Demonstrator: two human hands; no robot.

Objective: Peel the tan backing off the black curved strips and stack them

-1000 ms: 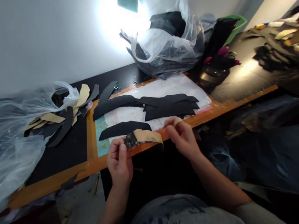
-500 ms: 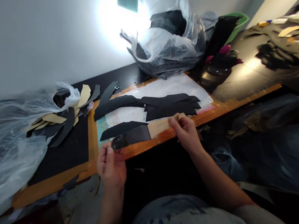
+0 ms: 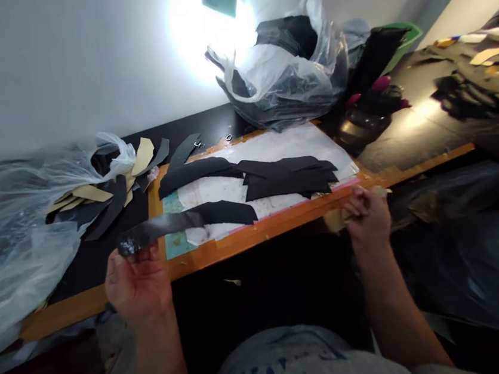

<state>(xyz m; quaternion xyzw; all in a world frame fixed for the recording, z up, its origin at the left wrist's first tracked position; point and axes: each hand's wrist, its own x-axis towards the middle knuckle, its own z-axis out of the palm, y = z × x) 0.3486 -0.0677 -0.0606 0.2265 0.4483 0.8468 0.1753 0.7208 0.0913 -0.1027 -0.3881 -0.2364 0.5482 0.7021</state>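
Tan backing [image 3: 335,220] just now being pulled clear of strip [image 3: 161,226], so peel's probably being finished. Strip being pinched by one end in left hand [image 3: 141,283], above table [image 3: 238,249]; backing, kinda blurry, being gripped in right hand [image 3: 367,212], well apart.

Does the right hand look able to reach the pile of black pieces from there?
Probably yes: nothing visible stands between the right hand and the black pile, though that hand seems busy holding a pale scrap.
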